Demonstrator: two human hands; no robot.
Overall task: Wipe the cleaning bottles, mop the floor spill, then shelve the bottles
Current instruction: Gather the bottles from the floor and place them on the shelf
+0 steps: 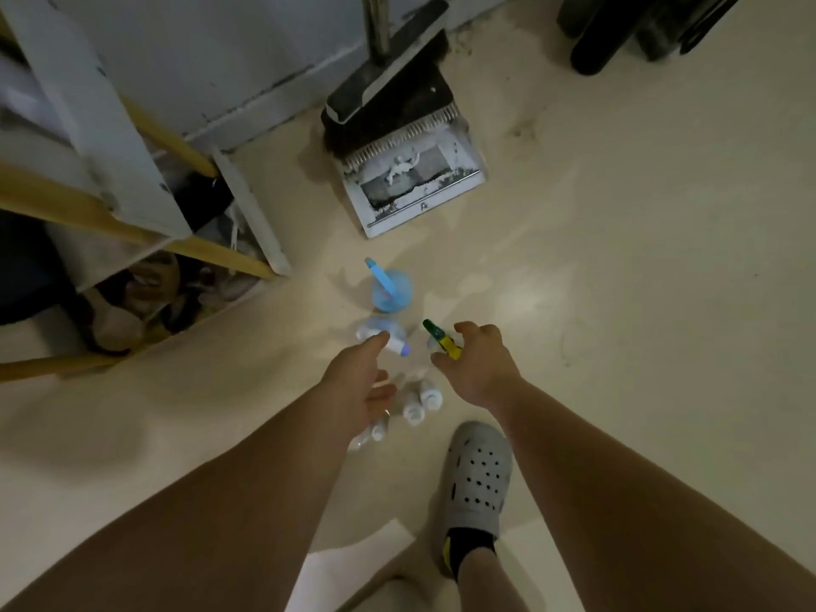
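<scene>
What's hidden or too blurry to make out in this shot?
Head view only:
Small bottles: some behind left hand; count unclear.
Green bottle: body under right hand; contact unclear.
Labels: too dim, too small.
Broom: handle cut by top edge.

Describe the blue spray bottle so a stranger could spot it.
Start at the dustpan. Just in front of it stands the blue spray bottle. Only its body and trigger are both blue, unlike the white-purple trigger and green-yellow trigger beside it.

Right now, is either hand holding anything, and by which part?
Nothing, it seems: the left hand reaches open toward the white sprayer; the right hand spreads open over the green sprayer.
</scene>
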